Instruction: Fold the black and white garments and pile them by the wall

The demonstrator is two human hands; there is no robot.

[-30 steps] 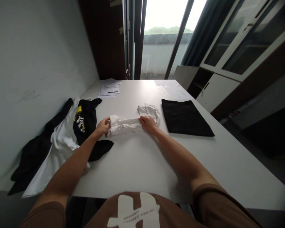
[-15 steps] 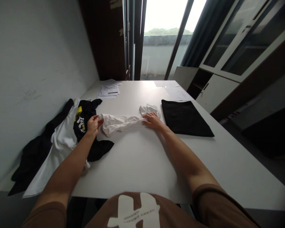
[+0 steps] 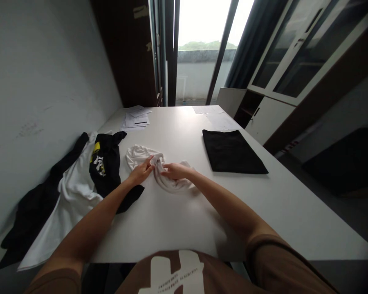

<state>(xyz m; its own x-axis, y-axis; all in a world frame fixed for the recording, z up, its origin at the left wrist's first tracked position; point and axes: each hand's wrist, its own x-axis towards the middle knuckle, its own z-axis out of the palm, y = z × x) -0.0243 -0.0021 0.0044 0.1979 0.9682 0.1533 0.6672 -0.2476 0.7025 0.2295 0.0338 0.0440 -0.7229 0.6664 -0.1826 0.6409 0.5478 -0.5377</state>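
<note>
A crumpled white garment (image 3: 138, 154) lies bunched on the table in front of me. My left hand (image 3: 141, 171) pinches its cloth near the middle of the bundle. Close by on the right, my right hand (image 3: 175, 171) is closed on another part of the same cloth, with some fabric hanging in a loop below and behind it. Folds and fingers hide parts of the garment, and its exact kind is unclear. Right of it rests a flat, folded black cloth (image 3: 233, 152).
Along the left wall lie a black shirt with a yellow and white print (image 3: 107, 163), a white garment (image 3: 72, 200) and another black garment (image 3: 39, 204). Papers (image 3: 136, 119) sit at the far left of the white table (image 3: 171, 228), with more sheets (image 3: 221, 120) at the far right.
Both hands have come together from a wide spread, gathering the stretched white garment into a bunch. My left hand moved right and nearer; my right hand moved left. The view has shifted slightly.
</note>
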